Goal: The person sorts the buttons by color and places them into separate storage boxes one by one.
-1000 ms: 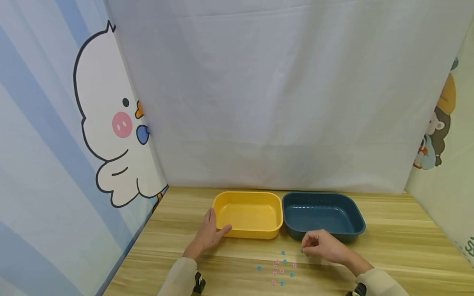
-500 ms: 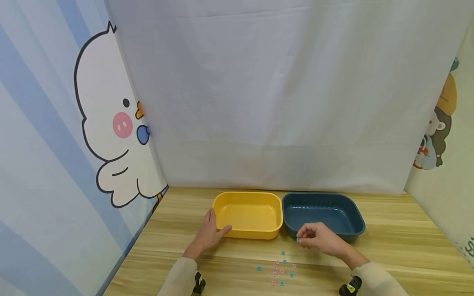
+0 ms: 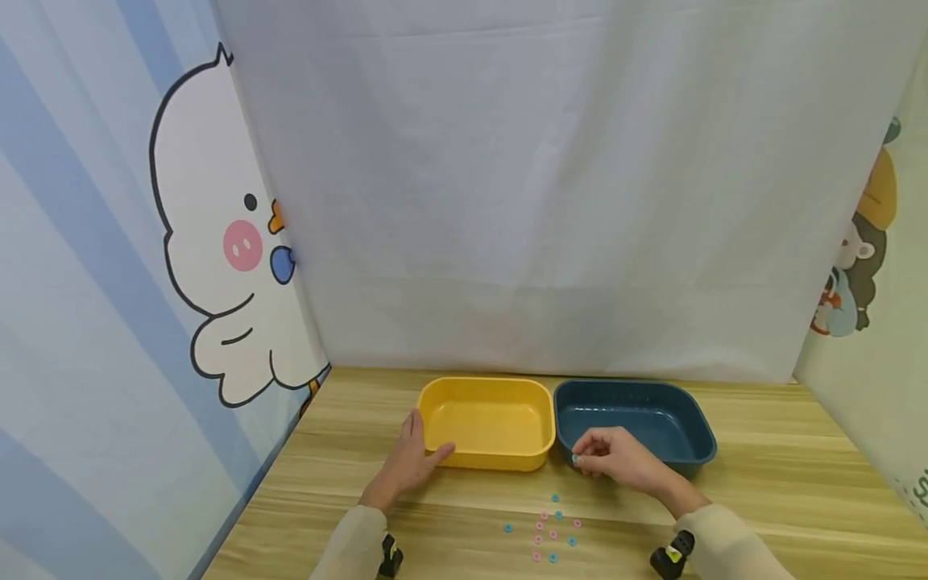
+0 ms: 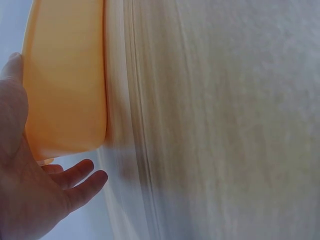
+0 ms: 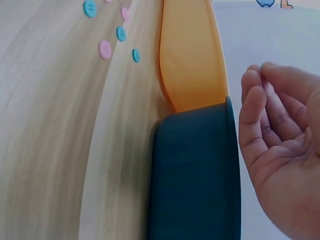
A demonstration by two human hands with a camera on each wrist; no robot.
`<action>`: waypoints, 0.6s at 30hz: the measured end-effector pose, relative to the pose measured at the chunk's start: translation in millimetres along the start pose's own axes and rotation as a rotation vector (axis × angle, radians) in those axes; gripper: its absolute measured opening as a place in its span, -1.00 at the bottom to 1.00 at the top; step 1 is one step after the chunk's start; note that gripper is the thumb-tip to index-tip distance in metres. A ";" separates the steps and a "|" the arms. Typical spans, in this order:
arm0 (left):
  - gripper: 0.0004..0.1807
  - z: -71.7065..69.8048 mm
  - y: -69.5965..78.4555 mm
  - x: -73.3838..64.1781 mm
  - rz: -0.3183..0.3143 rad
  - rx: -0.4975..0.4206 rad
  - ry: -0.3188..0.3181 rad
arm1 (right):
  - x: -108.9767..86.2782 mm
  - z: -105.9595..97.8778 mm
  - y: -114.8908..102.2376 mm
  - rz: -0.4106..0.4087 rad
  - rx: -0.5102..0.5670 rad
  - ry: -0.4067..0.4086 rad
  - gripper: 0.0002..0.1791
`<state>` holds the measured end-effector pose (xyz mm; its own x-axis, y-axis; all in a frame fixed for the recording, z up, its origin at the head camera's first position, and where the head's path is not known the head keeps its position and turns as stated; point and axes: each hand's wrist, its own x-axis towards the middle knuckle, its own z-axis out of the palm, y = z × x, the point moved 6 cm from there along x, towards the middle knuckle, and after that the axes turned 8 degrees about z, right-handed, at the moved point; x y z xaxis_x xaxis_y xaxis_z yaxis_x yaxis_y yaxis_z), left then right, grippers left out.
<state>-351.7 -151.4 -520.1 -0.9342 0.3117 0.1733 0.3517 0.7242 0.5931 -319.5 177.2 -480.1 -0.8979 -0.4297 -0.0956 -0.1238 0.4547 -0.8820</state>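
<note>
My left hand rests at the front left corner of the yellow bin, thumb on its front rim and fingers along its side. In the left wrist view those fingers lie straight and slightly spread beside the bin. Thumb and fingertips of my right hand pinch a small light blue button. That hand hovers by the front left corner of the dark blue bin, overlapping its rim in the head view. From the right wrist camera, the pinching fingertips stand above rim height, and the button is mostly hidden.
Several blue buttons and pink buttons lie scattered on the wooden table in front of the bins. The two bins stand side by side. A white curtain hangs behind them.
My right hand has moved up and to the left, carrying the button from the table in front of the dark blue bin to its rim. The left hand stays in place.
</note>
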 end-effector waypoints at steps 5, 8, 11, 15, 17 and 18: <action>0.11 0.4 -1.4 0.0 -0.006 -0.005 0.002 | 3.9 0.2 -2.8 -0.001 0.003 0.005 -0.74; 0.11 0.5 -1.6 0.1 -0.008 0.005 0.000 | 5.1 0.3 -6.2 -0.012 0.011 0.012 -0.76; 0.10 -0.2 -0.5 -0.3 -0.013 0.005 -0.003 | 6.0 -0.1 -9.1 -0.006 0.009 0.029 -0.77; 0.10 -1.6 1.8 -1.4 -0.021 -0.004 -0.007 | 8.5 -1.1 -10.5 0.002 0.001 0.058 -0.76; 0.10 -1.9 2.3 -1.7 -0.022 -0.007 -0.010 | 10.6 -1.2 -10.2 0.007 0.000 0.068 -0.75; 0.10 -1.9 2.3 -1.8 -0.022 -0.007 -0.011 | 11.7 -1.0 -9.8 0.007 -0.001 0.071 -0.75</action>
<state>-349.4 -151.5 -517.6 -0.9409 0.3030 0.1513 0.3308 0.7266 0.6022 -329.2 168.6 -472.1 -0.9263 -0.3704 -0.0689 -0.1177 0.4582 -0.8810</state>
